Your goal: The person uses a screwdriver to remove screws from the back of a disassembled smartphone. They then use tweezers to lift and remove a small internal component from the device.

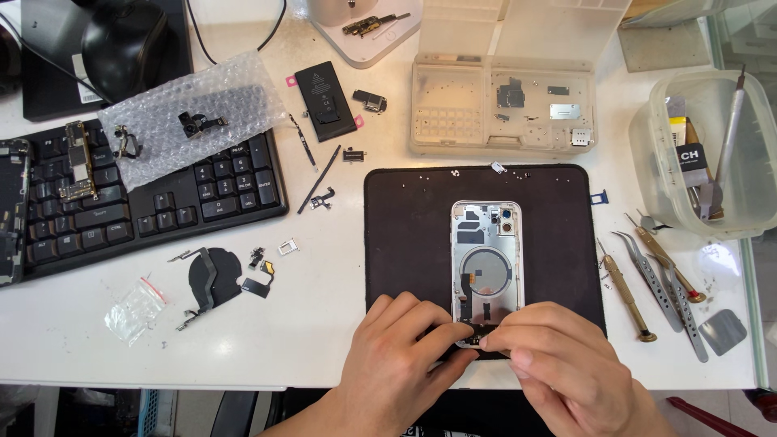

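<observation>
Both hands pinching near end of opened silver phone housing [486, 259] on black rectangular mat [405, 235]: left hand [401, 356] and right hand [558, 364] fingertips gripping its bottom edge; metal tweezers [647, 271] lie right

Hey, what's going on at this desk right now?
A person is working on an opened phone housing that lies face-up on a black work mat. Both the left hand and the right hand pinch at the bottom edge of the housing, fingertips close together. The phone battery lies apart near the keyboard, with small parts on bubble wrap. Tweezers and a screwdriver lie unused right of the mat.
</observation>
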